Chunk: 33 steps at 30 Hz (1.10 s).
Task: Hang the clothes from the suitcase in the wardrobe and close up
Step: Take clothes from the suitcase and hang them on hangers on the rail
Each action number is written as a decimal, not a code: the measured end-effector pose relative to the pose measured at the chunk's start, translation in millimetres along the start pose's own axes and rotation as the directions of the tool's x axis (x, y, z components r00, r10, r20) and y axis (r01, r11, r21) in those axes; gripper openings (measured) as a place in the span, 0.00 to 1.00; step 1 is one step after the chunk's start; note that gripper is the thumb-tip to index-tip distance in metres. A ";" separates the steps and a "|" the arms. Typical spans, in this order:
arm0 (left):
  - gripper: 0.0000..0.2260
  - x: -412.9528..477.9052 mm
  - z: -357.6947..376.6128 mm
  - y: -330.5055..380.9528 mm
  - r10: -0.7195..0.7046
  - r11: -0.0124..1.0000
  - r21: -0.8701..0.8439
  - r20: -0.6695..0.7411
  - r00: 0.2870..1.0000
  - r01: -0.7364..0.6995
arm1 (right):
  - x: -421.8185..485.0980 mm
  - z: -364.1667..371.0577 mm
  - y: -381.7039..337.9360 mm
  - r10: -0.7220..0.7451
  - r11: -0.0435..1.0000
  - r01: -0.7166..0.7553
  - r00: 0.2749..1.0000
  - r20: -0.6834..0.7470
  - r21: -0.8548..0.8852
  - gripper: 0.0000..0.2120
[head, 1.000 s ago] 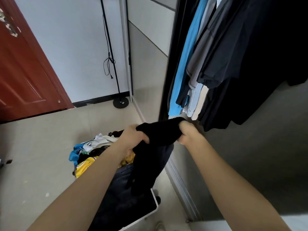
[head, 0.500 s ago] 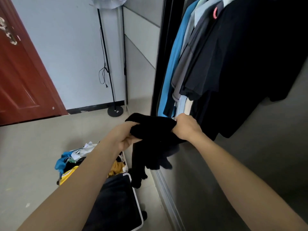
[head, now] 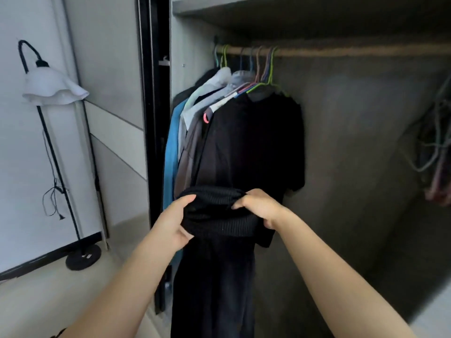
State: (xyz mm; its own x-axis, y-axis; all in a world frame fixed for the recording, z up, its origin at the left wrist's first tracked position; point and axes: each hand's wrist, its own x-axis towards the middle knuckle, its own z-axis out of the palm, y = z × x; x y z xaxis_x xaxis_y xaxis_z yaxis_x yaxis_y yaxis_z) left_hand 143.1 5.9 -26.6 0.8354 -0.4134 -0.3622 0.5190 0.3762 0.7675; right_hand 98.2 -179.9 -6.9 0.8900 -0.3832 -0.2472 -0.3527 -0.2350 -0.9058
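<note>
Black garment (head: 219,215) held up before the wardrobe rail (head: 341,52).
Left hand (head: 170,223) and right hand (head: 260,207) each grip its bunched, seemingly ribbed top edge below the hung clothes (head: 244,142).

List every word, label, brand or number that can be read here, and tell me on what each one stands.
No text can be read.
Pale sticker on the floor lamp base: too small and blurred to read.
Black ribbed garment, held by the left hand and right hand: no lettering shows.
Hanging shirts: no lettering shows.
</note>
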 end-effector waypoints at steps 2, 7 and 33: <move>0.03 3.1 25.9 8.4 -0.017 0.999 0.033 0.057 0.998 0.016 | 1.6 -23.8 -12.0 -0.013 0.977 0.005 0.999 -0.038 -0.215 0.27; 0.03 9.8 89.0 21.0 -0.041 0.990 0.144 0.247 0.968 0.005 | -5.3 -80.4 -38.6 0.001 0.944 -0.081 0.971 -0.240 -0.320 0.18; 0.10 34.0 154.6 39.6 -0.154 0.978 0.192 0.383 0.911 0.085 | -74.3 -236.4 -142.9 -0.461 -0.113 -0.850 0.504 -0.730 -0.515 0.17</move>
State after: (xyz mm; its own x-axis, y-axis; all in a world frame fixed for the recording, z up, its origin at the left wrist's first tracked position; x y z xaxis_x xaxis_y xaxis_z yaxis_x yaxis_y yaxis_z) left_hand 164.1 -121.5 73.3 0.6116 -0.7521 -0.2455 0.5435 0.1740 0.8212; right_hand 14.2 -329.0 222.3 0.4002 -0.7373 0.5442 -0.8650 -0.1078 0.4901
